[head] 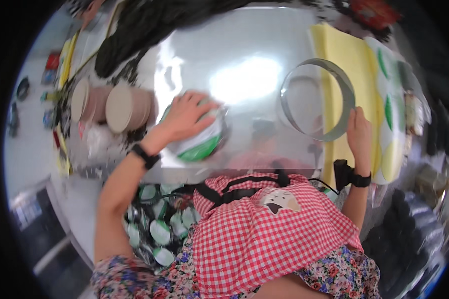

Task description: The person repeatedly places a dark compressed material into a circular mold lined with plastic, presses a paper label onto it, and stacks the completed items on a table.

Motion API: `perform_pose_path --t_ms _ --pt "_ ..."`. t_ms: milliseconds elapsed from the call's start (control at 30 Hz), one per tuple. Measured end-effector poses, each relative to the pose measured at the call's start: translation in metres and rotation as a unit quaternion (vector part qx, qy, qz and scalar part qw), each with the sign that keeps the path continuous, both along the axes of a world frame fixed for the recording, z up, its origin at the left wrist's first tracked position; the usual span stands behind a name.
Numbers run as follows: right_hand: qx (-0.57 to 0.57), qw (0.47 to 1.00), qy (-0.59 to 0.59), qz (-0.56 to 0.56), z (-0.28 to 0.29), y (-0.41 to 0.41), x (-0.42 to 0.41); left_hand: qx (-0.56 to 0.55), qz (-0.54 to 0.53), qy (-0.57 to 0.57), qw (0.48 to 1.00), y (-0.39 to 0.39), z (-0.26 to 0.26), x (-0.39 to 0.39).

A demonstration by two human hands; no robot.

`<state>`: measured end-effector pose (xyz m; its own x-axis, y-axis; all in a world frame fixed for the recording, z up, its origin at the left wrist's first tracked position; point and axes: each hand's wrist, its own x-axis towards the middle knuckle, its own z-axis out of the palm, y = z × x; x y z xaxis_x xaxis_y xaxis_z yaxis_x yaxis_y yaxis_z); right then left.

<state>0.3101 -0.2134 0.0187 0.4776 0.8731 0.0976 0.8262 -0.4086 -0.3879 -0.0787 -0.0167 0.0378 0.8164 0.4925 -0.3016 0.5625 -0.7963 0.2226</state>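
Observation:
My left hand (189, 116) lies spread on top of a round packet with a green and white label (204, 144), wrapped in clear plastic, on a shiny metal sheet (247, 45). What the packet holds is hidden. At the right, my right hand (358, 129) grips the near right edge of a wide metal ring (346, 101), its fingertips against the outer wall. The ring is tilted above the sheet and a yellow sheet (336, 149); both show through its opening.
Round beige discs (121, 108) stand in stacks at the left, near a crumpled clear plastic bag (99, 140). Dark fibrous material (134, 33) lies along the far edge. Sheets with round green and white labels (391, 93) lie at the right. Several labelled packets (161, 231) sit below the table edge.

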Motion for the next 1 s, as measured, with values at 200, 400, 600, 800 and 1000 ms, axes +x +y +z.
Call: perform_pose_path --t_ms 200,400,600,800,1000 --pt "0.034 0.995 0.037 0.089 -0.022 0.058 -0.016 -0.497 0.038 0.074 0.864 -0.068 0.024 -0.101" --pt "0.107 0.988 -0.078 0.075 -0.039 0.092 -0.063 -0.144 0.093 -0.212 0.962 -0.068 -0.061 -0.09" --pt "0.069 0.935 -0.139 0.318 -0.026 0.073 -0.112 -0.103 0.095 -0.231 0.963 -0.049 -0.052 -0.08" --pt "0.013 0.931 -0.149 0.332 -0.032 0.06 -0.099 -0.189 0.138 -0.213 0.948 -0.06 -0.033 -0.072" --pt "0.041 0.936 -0.14 0.32 -0.029 0.056 -0.101 -0.205 0.06 -0.251 0.944 -0.06 -0.063 -0.08"
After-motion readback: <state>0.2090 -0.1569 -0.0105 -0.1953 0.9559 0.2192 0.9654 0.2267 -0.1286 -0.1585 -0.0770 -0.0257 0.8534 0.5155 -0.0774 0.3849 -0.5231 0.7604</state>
